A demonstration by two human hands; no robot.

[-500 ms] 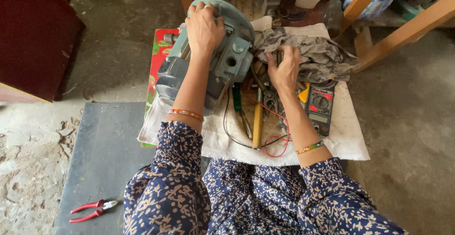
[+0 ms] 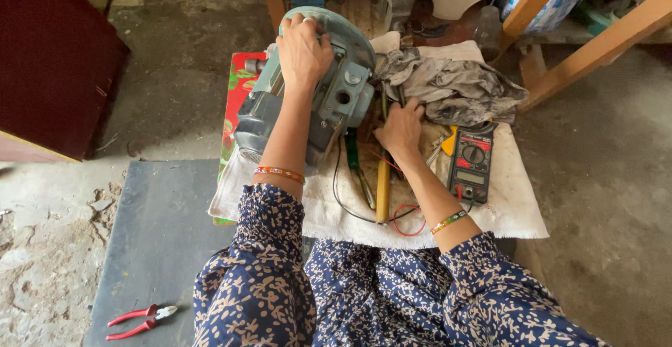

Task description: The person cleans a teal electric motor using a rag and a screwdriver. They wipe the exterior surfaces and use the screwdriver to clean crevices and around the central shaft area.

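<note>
The grey-green motor (image 2: pixel 308 102) lies on the white cloth (image 2: pixel 511 207), long axis running from near-left to far-right. The left hand (image 2: pixel 304 50) clenches its round far housing. The right hand (image 2: pixel 400 129) presses down among tools, its grip probably empty. The multimeter (image 2: pixel 472 161), yellow-handled tool (image 2: pixel 383 186) and crumpled rag (image 2: pixel 455 88) crowd the right side.

1. A pair of red-handled pliers (image 2: pixel 138 320) lies on a dark grey slab (image 2: pixel 150 235) at the lower left.
2. A crumpled grey rag (image 2: pixel 455 88) sits at the far end of a white cloth (image 2: pixel 514 207).
3. A black-and-yellow multimeter (image 2: pixel 471 161) rests on that cloth, near the rag.
4. A dark red cabinet (image 2: pixel 56 60) stands at the left.
5. Wooden legs (image 2: pixel 595 46) slant across the upper right.
</note>
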